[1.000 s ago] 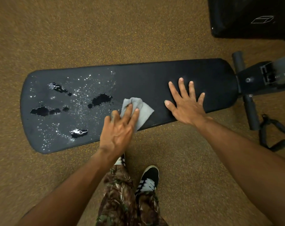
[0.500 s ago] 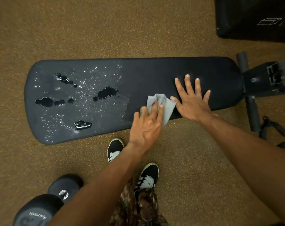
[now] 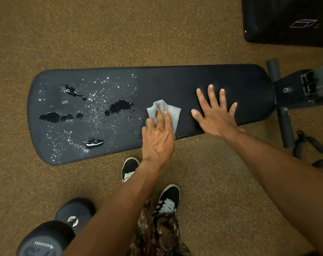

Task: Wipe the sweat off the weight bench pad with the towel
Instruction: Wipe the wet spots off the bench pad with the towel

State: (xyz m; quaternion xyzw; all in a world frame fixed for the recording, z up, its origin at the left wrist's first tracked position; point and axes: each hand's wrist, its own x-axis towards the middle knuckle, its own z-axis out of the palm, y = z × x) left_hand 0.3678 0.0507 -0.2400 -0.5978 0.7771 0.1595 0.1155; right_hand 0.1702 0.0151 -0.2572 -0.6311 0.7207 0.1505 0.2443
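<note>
The towel [image 3: 173, 113], small and grey, lies crumpled on the weight bench pad [image 3: 175, 82], about midway along it and close to the pad's near edge. The left hand [image 3: 157, 138] presses it down, its fingers [image 3: 168, 120] nearly straight and laid flat over the cloth. The right hand [image 3: 215, 116] rests on the pad just right of the towel, palm down, fingers spread wide and holding nothing. Puddles and droplets of sweat [image 3: 120, 106] cover the pad's left half, beginning just left of the towel. A dumbbell [image 3: 49, 237] lies on the floor [image 3: 101, 34].

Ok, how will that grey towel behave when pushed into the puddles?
Probably floppy: the towel is bunched in folds under the left hand, so it may crumple when pushed. The bench pad looks smooth and wet ahead, so it likely glides easily.
</note>
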